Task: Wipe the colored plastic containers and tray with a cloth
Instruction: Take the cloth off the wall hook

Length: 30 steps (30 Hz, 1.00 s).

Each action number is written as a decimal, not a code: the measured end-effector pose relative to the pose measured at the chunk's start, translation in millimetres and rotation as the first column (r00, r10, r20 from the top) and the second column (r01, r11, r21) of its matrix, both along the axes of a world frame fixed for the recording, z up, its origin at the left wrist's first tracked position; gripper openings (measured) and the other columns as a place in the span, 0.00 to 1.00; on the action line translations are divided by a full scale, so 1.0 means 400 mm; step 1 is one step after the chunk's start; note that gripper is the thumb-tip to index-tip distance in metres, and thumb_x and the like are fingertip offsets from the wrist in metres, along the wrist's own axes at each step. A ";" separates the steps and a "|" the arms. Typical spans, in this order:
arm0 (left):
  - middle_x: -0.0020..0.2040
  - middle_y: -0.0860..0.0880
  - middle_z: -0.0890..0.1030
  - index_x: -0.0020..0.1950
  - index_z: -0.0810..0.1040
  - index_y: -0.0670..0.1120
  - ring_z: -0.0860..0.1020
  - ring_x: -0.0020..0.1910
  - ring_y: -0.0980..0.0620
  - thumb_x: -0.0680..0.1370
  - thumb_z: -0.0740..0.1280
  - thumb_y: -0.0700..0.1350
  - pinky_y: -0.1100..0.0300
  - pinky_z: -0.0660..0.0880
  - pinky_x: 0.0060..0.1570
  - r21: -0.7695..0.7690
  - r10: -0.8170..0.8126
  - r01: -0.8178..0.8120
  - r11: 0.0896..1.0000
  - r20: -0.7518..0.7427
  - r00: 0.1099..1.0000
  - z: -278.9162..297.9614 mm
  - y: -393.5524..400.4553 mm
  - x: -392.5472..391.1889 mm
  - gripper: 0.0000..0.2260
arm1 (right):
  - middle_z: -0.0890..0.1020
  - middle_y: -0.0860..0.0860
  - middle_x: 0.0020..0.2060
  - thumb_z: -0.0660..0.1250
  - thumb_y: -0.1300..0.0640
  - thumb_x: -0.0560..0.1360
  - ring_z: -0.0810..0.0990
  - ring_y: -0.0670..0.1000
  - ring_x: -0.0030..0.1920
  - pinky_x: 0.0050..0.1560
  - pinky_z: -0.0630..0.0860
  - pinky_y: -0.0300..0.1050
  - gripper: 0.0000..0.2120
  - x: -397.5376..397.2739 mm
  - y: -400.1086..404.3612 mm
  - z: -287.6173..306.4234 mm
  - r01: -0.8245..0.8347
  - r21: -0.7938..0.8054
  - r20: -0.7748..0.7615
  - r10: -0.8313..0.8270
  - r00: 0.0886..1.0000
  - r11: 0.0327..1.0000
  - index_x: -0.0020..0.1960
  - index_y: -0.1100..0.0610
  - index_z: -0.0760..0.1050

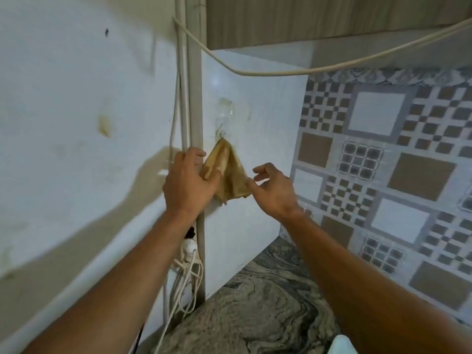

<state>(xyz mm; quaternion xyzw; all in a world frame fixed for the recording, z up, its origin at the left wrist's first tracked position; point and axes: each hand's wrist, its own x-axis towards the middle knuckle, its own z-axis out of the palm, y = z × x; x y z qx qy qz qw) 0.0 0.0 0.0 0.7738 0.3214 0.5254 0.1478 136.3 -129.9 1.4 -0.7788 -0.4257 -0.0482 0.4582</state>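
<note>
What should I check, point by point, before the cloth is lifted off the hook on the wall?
1. Cloth hangs from the hook: ok.
2. Left hand holds the cloth's left side: ok, thumb and fingers pinch it.
3. Right hand has a grip: not ok, the fingers are open and the thumb only meets the lower right corner.
4. How the cloth is caught on the hook: cannot tell.
5. Cable above hangs away from the cloth: ok.
6. Containers and tray ready: cannot tell, none in view.
</note>
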 end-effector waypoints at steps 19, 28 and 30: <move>0.41 0.57 0.81 0.47 0.80 0.50 0.77 0.39 0.64 0.79 0.72 0.44 0.73 0.71 0.43 -0.039 -0.281 0.312 0.949 0.335 0.899 0.136 0.014 -0.001 0.03 | 0.84 0.49 0.37 0.71 0.60 0.80 0.85 0.50 0.34 0.32 0.85 0.50 0.03 -0.008 0.011 0.089 0.025 0.343 -0.056 -0.006 0.998 0.939 0.47 0.58 0.81; 0.41 0.43 0.73 0.40 0.78 0.49 0.71 0.43 0.46 0.76 0.69 0.44 0.53 0.67 0.43 -0.401 -0.706 0.777 0.485 0.346 0.618 0.157 -0.163 0.010 0.05 | 0.84 0.63 0.42 0.74 0.52 0.79 0.84 0.64 0.42 0.39 0.84 0.63 0.12 -0.027 -0.237 -0.038 0.007 0.328 -0.265 0.085 0.960 0.945 0.49 0.61 0.78; 0.39 0.45 0.71 0.40 0.76 0.48 0.71 0.39 0.48 0.79 0.67 0.41 0.55 0.66 0.40 -0.443 -0.753 0.798 0.409 0.331 0.569 0.119 -0.214 0.016 0.08 | 0.84 0.61 0.48 0.72 0.52 0.81 0.86 0.61 0.46 0.41 0.86 0.57 0.11 -0.049 -0.304 -0.074 0.048 0.357 -0.453 0.127 0.882 0.933 0.55 0.59 0.77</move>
